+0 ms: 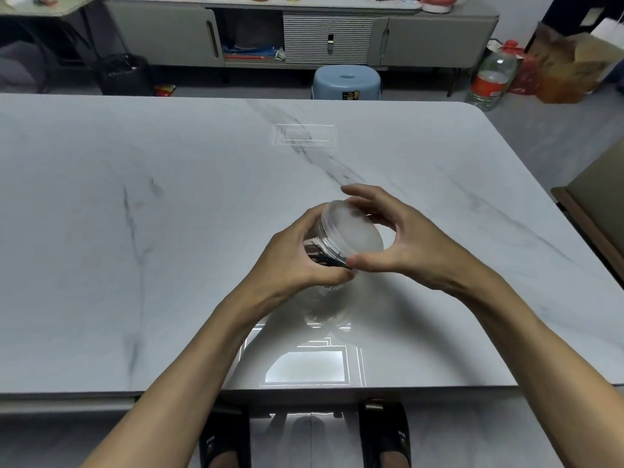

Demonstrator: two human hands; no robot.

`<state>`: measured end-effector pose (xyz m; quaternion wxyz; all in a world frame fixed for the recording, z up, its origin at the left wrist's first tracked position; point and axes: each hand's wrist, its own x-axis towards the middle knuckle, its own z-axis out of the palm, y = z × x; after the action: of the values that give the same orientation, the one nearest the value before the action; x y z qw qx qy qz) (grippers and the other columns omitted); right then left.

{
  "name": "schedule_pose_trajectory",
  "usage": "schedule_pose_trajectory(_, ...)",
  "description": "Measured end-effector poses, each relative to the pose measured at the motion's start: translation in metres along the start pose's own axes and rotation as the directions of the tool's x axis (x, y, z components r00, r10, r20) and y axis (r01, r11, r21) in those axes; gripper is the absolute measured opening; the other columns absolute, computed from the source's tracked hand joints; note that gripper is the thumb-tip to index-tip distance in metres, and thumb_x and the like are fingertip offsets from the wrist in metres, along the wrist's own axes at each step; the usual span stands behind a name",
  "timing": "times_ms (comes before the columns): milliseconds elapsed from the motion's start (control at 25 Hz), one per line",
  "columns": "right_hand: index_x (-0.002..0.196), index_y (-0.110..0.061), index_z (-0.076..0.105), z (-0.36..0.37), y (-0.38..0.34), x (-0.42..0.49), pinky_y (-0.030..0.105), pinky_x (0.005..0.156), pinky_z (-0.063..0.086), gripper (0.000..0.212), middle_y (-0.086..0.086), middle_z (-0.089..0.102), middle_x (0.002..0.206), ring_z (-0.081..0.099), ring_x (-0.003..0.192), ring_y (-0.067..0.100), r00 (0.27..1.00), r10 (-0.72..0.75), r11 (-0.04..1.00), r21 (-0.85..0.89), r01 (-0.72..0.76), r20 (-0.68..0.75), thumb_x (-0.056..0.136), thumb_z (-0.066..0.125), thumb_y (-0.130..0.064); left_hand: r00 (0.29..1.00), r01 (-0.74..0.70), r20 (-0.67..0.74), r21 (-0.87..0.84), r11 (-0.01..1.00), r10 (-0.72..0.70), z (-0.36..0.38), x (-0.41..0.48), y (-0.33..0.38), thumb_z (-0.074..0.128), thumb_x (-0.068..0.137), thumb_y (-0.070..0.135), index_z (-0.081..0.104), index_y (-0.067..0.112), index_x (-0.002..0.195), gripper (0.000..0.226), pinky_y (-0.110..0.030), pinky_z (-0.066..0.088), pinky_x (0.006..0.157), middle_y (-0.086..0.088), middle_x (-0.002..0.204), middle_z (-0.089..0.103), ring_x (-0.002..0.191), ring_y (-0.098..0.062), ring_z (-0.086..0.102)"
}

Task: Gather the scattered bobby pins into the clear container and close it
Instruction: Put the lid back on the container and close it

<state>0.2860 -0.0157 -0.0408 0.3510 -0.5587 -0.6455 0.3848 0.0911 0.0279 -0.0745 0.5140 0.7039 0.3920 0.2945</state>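
Observation:
The clear container (322, 246) is held above the marble table (169, 231), tilted with its top toward the right. Dark bobby pins (326, 260) lie bunched inside it against the lower wall. My left hand (290, 261) wraps around the container's body from the left. A frosted round lid (353, 231) sits on the container's mouth, and my right hand (401, 241) grips the lid's rim with thumb below and fingers above. No loose pins show on the table.
A blue stool (346, 83) stands past the table's far edge, in front of a grey sideboard (304, 32). A large plastic bottle (491, 79) and bags sit on the floor at the far right. A black bin (125, 74) stands at the far left.

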Motion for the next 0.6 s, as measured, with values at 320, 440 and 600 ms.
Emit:
schedule_pose_trajectory(320, 0.138, -0.032, 0.045, 0.0021, -0.0045, 0.0012, 0.034, 0.106, 0.041, 0.084, -0.013, 0.054, 0.13, 0.05, 0.122, 0.005, 0.997, 0.002, 0.991, -0.134, 0.008, 0.076, 0.062, 0.08, -0.026, 1.0, 0.005, 0.005, 0.008, 1.0, -0.005, -0.0028, -0.0014, -0.0023, 0.086, 0.053, 0.025, 0.052, 0.036, 0.115, 0.072, -0.033, 0.056, 0.083, 0.019, 0.111, 0.066, 0.097, -0.003, 0.068)
schedule_pose_trajectory(440, 0.138, -0.033, 0.046, 0.0029, -0.0059, 0.0026, 0.036, 0.105, 0.042, 0.084, -0.012, 0.054, 0.13, 0.05, 0.122, 0.006, 0.997, -0.014, 0.986, -0.167, 0.027, 0.08, 0.06, 0.079, -0.027, 1.0, -0.009, 0.014, -0.009, 1.0, 0.009, -0.0034, -0.0014, -0.0021, 0.086, 0.054, 0.025, 0.053, 0.036, 0.117, 0.072, -0.029, 0.055, 0.082, 0.02, 0.112, 0.066, 0.098, -0.003, 0.067)
schedule_pose_trajectory(600, 0.138, -0.034, 0.045, 0.0002, -0.0089, 0.0036, 0.035, 0.104, 0.044, 0.086, -0.013, 0.052, 0.131, 0.05, 0.122, 0.007, 0.995, -0.02, 0.976, -0.212, 0.041, 0.098, 0.059, 0.079, -0.029, 0.999, -0.042, 0.026, -0.018, 0.999, 0.042, -0.0039, -0.0023, -0.0003, 0.086, 0.057, 0.025, 0.052, 0.037, 0.123, 0.075, -0.023, 0.054, 0.082, 0.018, 0.115, 0.065, 0.102, -0.004, 0.065)
